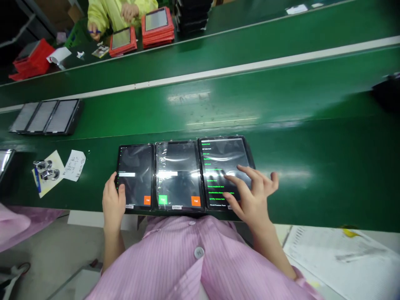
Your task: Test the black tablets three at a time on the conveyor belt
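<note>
Three tablets lie side by side on the green bench in front of me. My left hand (pixel 113 201) grips the left edge of the left tablet (pixel 136 175), its thumb near the lower corner. That screen is dark with an orange "Fail" box. The middle tablet (pixel 178 183), under shiny film, shows a green box and an orange one. On the right tablet (pixel 225 160) runs a list of mostly green text lines. Over this screen my right hand (pixel 253 193) is open, fingers spread, fingertips at the glass; contact is hard to make out.
Several more tablets (pixel 45 117) lie farther left. Metal pieces (pixel 46 170) and a handwritten paper slip (pixel 74 165) are nearer. Across the bench, a person in a yellow sleeve (pixel 101 16) works by red-cased tablets (pixel 158 27). Printed sheets (pixel 340 262) lie at lower right.
</note>
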Motion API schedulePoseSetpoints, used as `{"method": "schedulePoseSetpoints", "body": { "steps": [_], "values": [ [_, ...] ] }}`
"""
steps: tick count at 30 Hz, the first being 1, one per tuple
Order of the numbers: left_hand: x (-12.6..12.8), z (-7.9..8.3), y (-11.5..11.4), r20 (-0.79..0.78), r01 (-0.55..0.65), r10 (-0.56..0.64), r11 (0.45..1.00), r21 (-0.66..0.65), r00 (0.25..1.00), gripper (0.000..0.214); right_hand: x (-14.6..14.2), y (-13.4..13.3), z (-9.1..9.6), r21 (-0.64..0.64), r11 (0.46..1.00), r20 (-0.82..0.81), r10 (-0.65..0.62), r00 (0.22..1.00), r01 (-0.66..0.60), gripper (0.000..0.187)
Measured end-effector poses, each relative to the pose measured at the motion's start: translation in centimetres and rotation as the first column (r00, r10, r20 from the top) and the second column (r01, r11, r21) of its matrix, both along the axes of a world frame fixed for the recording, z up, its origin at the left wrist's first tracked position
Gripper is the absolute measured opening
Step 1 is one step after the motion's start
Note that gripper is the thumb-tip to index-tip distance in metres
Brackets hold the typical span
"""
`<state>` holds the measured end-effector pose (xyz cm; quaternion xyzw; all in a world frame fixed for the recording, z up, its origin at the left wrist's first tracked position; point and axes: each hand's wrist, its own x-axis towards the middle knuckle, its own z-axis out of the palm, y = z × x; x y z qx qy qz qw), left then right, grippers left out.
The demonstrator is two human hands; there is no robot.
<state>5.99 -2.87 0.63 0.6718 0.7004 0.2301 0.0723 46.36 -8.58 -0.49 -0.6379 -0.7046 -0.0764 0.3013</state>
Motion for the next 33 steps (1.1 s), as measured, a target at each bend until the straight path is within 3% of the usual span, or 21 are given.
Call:
{"method": "schedulePoseSetpoints", "body": {
  "steps": [4,9,15,21,24,26,29,33],
  "values": [
    [-0.4,0.0,-0.3,-0.001,0.039,-0.039,0.999,-0.037,0.999,0.053,-1.0,0.3,0.0,0.014,0.999,-0.034,0.042,0.999,-0.041,0.039],
    [-1.1,0.0,-0.7,0.166,0.022,-0.009,0.997,-0.078,0.986,0.077,-1.8,0.8,0.3,0.04,0.995,-0.051,0.098,0.994,-0.097,0.034],
    [-0.9,-0.2,-0.4,0.102,0.019,-0.013,0.998,-0.053,0.995,0.078,-3.9,2.0,1.0,-0.156,0.978,0.007,0.144,0.99,-0.141,0.03],
    [-0.5,-0.4,0.1,-0.003,0.025,-0.025,1.0,-0.012,1.0,0.075,-8.0,3.9,0.8,-0.287,0.921,0.073,0.295,0.953,-0.263,0.046],
    [-0.4,-0.2,0.1,-0.017,0.024,-0.025,0.999,-0.02,1.0,0.073,-8.6,4.5,0.7,-0.314,0.907,0.075,0.318,0.945,-0.28,0.053],
    [-0.4,-0.1,0.0,-0.015,0.027,-0.027,0.999,-0.03,1.0,0.072,-7.8,4.5,1.0,-0.27,0.928,0.073,0.284,0.956,-0.255,0.055],
    [-0.7,0.0,-0.1,0.003,0.042,-0.042,0.998,-0.047,0.999,0.07,-4.7,3.8,1.4,-0.168,0.98,0.016,0.111,0.994,-0.106,0.054],
    [-1.5,0.3,0.3,0.009,0.083,-0.082,0.994,-0.065,0.997,0.065,0.2,2.4,0.7,-0.17,0.979,-0.062,-0.121,0.991,0.109,0.047]
  ]
}}
